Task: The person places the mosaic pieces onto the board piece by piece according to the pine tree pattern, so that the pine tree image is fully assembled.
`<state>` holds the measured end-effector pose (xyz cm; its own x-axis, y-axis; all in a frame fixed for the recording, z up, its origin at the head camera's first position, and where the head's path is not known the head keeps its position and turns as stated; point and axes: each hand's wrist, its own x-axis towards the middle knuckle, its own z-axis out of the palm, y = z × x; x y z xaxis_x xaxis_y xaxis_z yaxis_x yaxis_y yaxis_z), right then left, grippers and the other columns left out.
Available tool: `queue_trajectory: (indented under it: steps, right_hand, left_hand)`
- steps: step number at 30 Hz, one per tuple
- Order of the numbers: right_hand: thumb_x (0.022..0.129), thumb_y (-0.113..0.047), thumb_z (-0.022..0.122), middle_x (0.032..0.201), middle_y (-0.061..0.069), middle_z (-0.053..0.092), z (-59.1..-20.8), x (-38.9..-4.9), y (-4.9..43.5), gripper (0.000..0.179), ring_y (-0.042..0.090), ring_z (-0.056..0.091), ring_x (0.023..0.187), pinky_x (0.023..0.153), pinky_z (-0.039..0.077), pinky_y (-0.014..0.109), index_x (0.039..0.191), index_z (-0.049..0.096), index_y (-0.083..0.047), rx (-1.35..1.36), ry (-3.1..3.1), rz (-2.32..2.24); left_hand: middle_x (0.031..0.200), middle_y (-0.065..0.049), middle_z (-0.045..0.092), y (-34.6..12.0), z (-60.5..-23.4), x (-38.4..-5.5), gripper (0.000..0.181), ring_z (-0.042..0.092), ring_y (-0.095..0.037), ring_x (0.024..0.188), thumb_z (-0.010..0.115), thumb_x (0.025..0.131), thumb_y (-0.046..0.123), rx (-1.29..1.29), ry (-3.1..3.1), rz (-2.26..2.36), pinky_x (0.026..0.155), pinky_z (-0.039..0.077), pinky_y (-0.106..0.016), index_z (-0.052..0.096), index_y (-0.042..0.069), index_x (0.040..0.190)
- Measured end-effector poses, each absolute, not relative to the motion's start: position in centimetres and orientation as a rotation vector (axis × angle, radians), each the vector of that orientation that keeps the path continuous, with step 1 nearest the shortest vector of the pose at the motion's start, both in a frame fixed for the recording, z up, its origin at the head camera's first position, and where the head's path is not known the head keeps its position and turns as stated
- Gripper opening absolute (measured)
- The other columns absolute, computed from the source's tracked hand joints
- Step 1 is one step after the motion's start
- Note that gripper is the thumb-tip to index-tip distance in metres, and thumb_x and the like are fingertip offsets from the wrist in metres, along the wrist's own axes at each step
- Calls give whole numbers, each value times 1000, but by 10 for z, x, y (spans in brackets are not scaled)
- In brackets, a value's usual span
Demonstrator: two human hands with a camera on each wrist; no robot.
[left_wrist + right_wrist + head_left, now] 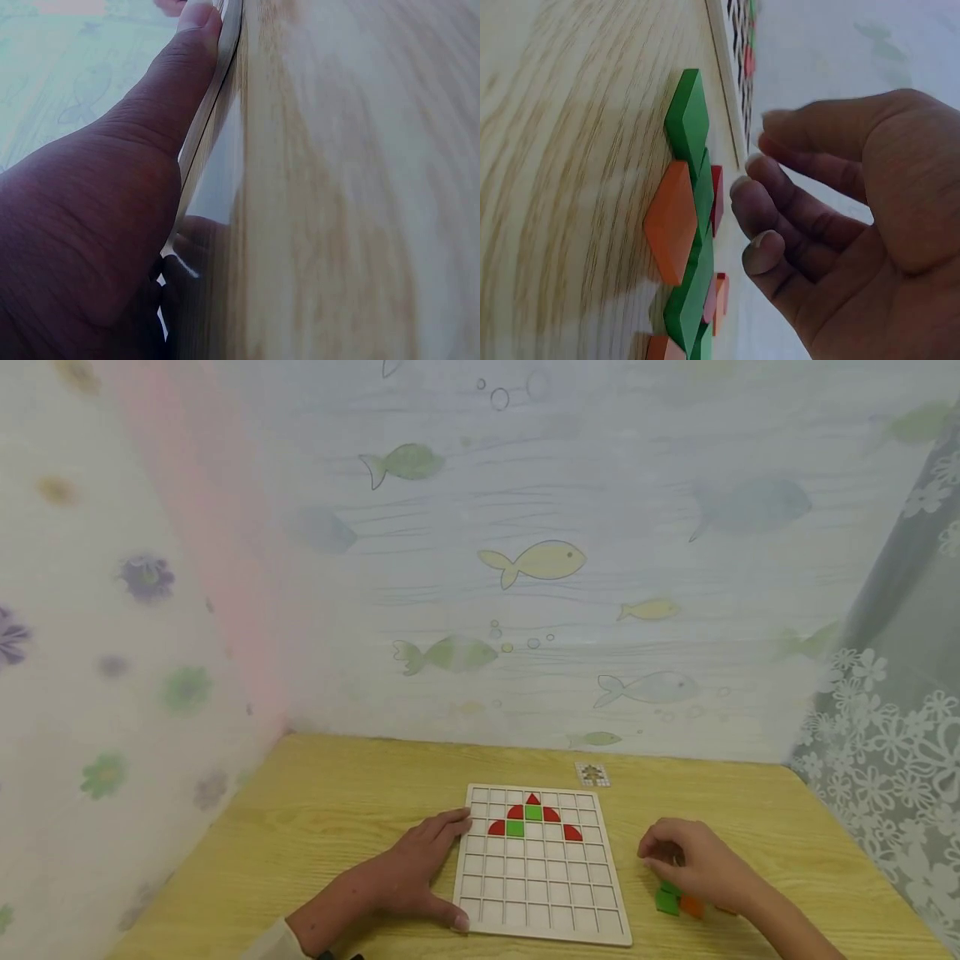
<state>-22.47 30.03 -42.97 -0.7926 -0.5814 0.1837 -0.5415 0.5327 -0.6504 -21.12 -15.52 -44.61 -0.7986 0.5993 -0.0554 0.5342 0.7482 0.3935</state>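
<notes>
A pale gridded board point(536, 893) lies on the table. My left hand point(408, 872) rests along its left side, fingers spread, with the thumb point(169, 94) against the board's edge near the front corner. Near the board's far end sit a red triangle point(533, 799), several red quarter-round pieces point(573, 832) and two green squares point(515, 828). My right hand point(697, 860) hovers right of the board over loose pieces, fingers loosely bent and nothing visible between them. Below it are green square pieces point(687, 112), orange square pieces point(672, 223) and a red piece point(717, 199), partly overlapping.
A small card point(592, 774) with a tree-like pattern lies behind the board. The wood-grain table point(352, 785) meets a fish-patterned wall covering point(540, 710) at the back. Lacy fabric point(885, 735) hangs at the right, and a flowered covering point(150, 735) at the left.
</notes>
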Motion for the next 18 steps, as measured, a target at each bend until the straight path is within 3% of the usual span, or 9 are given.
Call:
queue_trajectory:
  steps: [7,18]
  right_hand:
    - [95,-12,81,86,-13,68,-433,-220,317,10,1,59,71,58,51,25,101,75,-16,-1134,2574,-1134]
    - [91,-18,86,84,-5,61,-437,-217,325,16,3,53,69,58,49,24,100,72,-18,-1144,2479,-1126]
  left_hand:
    - [177,-1,15,-154,-445,-212,131,23,-28,160,69,74,90,890,2762,539,124,31,-58,21,16,170]
    - [177,-1,14,-155,-445,-212,131,22,-29,160,70,73,90,893,2759,546,124,31,-58,21,17,170]
